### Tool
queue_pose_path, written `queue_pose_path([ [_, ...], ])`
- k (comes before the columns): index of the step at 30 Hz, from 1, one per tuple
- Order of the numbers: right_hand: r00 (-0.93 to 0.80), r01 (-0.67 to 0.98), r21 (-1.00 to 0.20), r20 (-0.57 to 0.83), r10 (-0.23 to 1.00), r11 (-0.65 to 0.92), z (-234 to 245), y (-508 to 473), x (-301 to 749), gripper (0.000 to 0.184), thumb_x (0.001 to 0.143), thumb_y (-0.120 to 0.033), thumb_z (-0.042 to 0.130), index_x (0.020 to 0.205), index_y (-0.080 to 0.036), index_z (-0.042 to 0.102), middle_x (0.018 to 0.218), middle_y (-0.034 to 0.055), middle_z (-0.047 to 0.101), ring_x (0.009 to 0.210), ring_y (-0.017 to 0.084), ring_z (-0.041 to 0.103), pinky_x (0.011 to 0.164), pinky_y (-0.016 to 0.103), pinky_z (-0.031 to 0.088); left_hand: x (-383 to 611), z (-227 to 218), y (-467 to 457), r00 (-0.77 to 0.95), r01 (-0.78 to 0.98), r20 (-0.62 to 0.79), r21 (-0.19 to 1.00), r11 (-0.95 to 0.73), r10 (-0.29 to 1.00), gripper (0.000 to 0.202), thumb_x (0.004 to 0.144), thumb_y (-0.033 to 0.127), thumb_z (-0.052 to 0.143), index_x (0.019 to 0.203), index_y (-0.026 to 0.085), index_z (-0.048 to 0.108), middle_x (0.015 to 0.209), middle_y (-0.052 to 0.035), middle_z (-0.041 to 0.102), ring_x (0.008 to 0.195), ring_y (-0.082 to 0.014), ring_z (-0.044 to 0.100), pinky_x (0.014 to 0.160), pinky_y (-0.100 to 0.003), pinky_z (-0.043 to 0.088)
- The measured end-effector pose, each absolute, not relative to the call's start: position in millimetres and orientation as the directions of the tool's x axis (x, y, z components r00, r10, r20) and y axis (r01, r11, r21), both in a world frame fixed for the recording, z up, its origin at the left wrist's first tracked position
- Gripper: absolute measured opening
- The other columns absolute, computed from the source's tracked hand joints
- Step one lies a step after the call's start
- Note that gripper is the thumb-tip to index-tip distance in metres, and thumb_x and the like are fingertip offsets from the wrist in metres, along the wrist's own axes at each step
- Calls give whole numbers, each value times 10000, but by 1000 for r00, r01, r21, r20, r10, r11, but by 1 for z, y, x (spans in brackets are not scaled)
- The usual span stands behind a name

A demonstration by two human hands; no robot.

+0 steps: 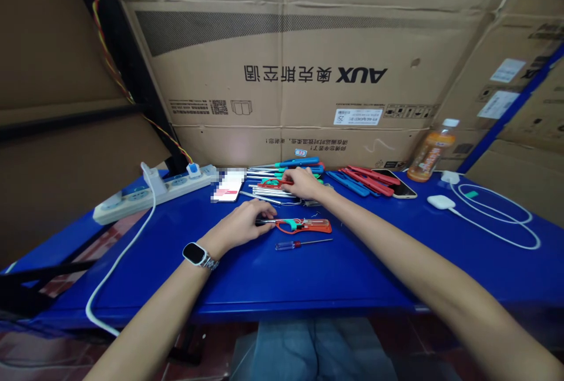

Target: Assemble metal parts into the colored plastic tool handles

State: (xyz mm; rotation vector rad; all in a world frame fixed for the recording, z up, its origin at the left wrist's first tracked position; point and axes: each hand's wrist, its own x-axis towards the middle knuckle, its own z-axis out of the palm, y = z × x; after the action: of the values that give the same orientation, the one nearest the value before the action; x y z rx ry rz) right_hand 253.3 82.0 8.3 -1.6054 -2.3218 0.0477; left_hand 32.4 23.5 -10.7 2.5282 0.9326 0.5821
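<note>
My left hand, with a watch on its wrist, closes its fingers on the dark, thin nose of a long-nosed lighter. This lighter lies with its red casing open, a green trigger and inner parts showing. Just in front of it on the table is a small screwdriver with a clear, red-banded handle. Farther back, my right hand reaches into a pile of lighters, its fingertips pinched at a red casing piece with a green part beside it. Metal tubes of other lighters lie under and beside that hand.
Blue lighter casings and red casings lie right of the pile, partly over a phone. A drink bottle, a white charger with coiled cable, and a power strip stand around the blue table. Cardboard walls the back.
</note>
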Motion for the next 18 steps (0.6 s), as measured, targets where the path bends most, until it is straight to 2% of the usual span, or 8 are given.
queue_pose_path([
  [3,-335,884,-235,287,897,405,11,65,261,139,913,-303,552,980,-197,611,898,37,683,843,194,581,755,294,337,34,-8,20,674,493,328,468,-734,662,206,874,362,621,981,191,666,955,-60,689,865,-193,642,767,-315,512],
  [6,-339,821,-317,400,851,475,15,36,271,135,937,-303,517,1004,-207,582,807,18,660,713,169,564,643,259,318,35,-2,17,612,465,450,459,-757,650,203,909,368,571,909,186,663,880,-45,684,822,-181,620,723,-297,485],
  [11,-315,782,-410,391,865,470,14,-9,286,217,996,-380,435,1033,-222,579,695,-6,612,615,151,525,609,256,342,42,20,23,377,481,594,530,-698,711,291,939,368,508,777,159,629,738,-21,651,683,-143,552,604,-251,404],
  [15,-392,735,-432,358,847,522,7,-22,292,374,1036,-437,314,984,-212,608,828,27,664,729,166,591,690,275,400,54,32,36,412,476,572,529,-703,709,332,947,385,486,761,152,632,680,2,625,624,-126,519,567,-238,368],
  [18,-426,717,-428,355,832,550,3,-25,293,394,1046,-411,296,1025,-202,629,1002,61,695,892,187,628,790,300,421,58,25,40,417,458,568,543,-704,709,343,951,400,487,764,150,630,711,-6,644,652,-132,544,591,-242,385],
])
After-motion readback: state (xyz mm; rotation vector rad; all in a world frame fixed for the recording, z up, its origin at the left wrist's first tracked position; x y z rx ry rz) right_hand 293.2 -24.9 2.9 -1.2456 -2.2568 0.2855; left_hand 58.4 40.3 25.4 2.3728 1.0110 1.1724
